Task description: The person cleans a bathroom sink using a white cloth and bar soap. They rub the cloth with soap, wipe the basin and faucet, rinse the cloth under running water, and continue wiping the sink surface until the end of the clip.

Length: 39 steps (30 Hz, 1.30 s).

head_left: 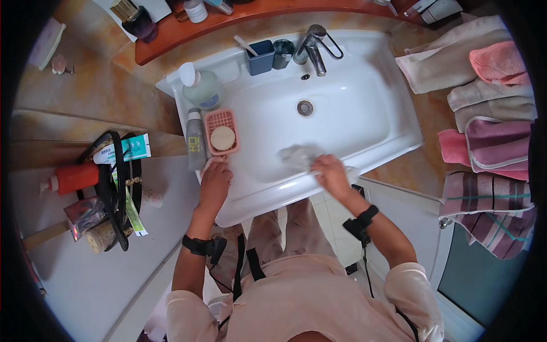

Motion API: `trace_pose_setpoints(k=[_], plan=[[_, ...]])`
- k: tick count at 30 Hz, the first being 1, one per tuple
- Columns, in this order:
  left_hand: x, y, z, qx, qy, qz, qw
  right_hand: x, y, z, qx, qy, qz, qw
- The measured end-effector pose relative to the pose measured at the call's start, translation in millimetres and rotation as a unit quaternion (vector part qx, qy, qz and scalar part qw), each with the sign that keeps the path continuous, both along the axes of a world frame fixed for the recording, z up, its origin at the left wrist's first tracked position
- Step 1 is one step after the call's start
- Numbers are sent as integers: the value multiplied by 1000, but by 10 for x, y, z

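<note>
My right hand [331, 175] is closed on a pale greyish-white cloth [299, 156] at the front wall of the white sink [376, 149]. The cloth is smeared by motion, and part of it shows beyond my fingers over the rim. My left hand [215, 181] rests at the sink's front left corner with its fingers curled. Something pinkish shows at its fingertips, too unclear to name. Just beyond them lies a pink soap dish [235, 122] with a round cream soap bar [223, 138]. A grey squeeze tube [195, 142] lies to its left.
A pump bottle [202, 91], a dark blue cup [261, 58] and a chrome faucet [312, 50] stand along the sink's back. Folded towels [494, 145] lie at the right. On the left wall, a black holder [117, 188] carries tubes and a red bottle [78, 177].
</note>
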State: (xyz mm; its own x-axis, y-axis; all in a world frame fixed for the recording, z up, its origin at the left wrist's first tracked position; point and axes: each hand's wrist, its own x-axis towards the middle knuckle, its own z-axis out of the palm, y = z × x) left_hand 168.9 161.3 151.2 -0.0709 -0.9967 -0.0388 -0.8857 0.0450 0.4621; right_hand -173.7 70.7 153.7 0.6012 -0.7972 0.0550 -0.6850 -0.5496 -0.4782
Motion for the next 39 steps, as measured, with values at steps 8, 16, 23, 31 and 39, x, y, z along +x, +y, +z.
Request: trace_pose_setpoints(k=[8, 16, 23, 31, 39], plan=[[20, -39, -149, -16, 70, 38, 997, 167, 78, -29, 93, -134, 7, 987], [36, -133, -60, -19, 75, 3, 997, 767, 709, -128, 36, -96, 170, 980], [-91, -129, -38, 38, 128, 54, 990, -1422, -384, -172, -90, 13, -140, 986], [-972, -364, 143, -39, 138, -69, 987, -874, -60, -273, -82, -36, -165, 982], [-1995, -413, -19, 49, 193, -154, 968, -994, 7, -186, -4, -55, -46, 997]])
